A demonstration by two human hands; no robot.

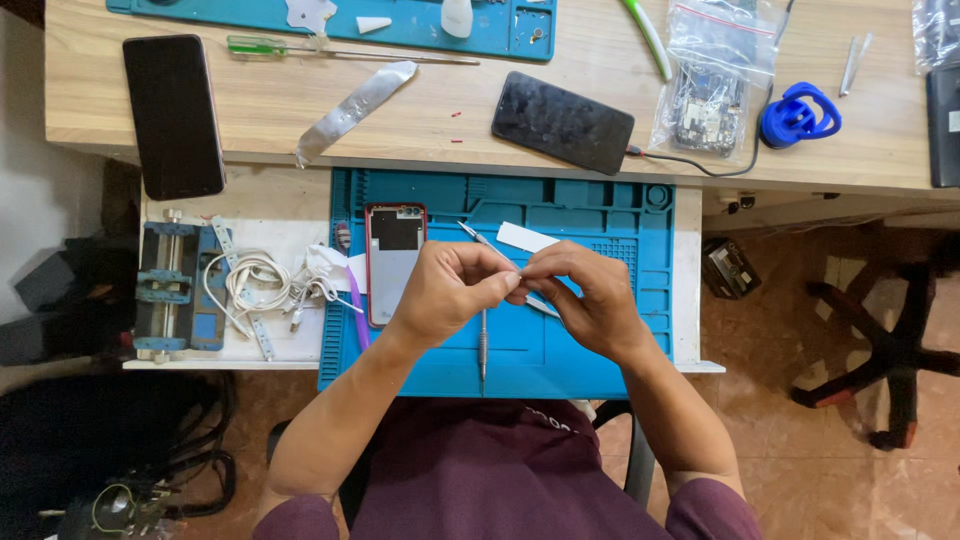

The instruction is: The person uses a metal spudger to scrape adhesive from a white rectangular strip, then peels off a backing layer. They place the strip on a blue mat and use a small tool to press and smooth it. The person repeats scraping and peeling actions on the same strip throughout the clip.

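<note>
Blue repair mat [640, 215] covering the surface | left hand [447, 290] and right hand [590, 298] meeting, fingers [508, 284] pinching tweezers [486, 243] together | opened phone [393, 262] lying just left of them | judgement: keeping wrists braced, grip light.

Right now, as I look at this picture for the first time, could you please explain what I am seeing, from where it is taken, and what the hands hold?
The single picture comes from a camera worn on the person's head, looking straight down at a repair bench. The left hand and right hand meet above a blue work mat. Between the fingertips they pinch something too small to identify; thin metal tweezers run through the grip. A slim screwdriver lies on the mat below. Left of the hands lies a phone with a red frame, then a tangle of white cables and a metal clamp holder. On the wooden desk behind lie two dark phones and a blue suction cup.
</note>
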